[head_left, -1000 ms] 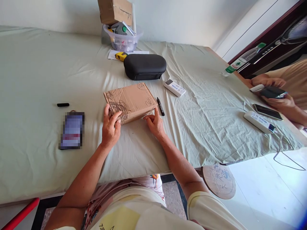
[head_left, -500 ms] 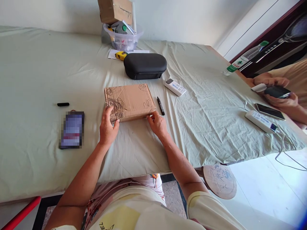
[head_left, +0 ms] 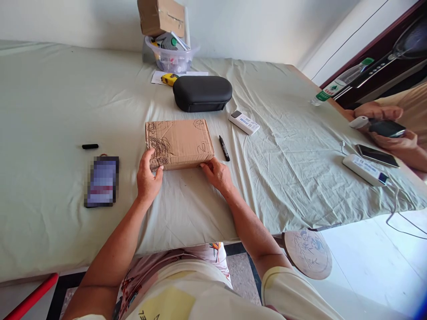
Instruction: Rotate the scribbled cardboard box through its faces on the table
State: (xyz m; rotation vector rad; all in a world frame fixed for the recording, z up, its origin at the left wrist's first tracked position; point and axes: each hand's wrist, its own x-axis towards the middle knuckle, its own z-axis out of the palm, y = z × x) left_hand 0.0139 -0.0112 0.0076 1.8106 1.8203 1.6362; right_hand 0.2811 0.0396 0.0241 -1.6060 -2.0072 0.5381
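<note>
Right hand (head_left: 219, 174) touches box (head_left: 185, 141); box's underside hidden

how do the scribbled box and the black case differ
The scribbled box is brown with black pen marks, while the black case shows no drawing. The scribbled box has squared corners; the black case has rounded ends. The left hand and right hand hold the scribbled box, while no hand touches the black case. Both look closed.

My right hand (head_left: 217, 177) could pass right on the near side of the marker (head_left: 224, 148); farther off, the black case (head_left: 202, 92) blocks me.
</note>
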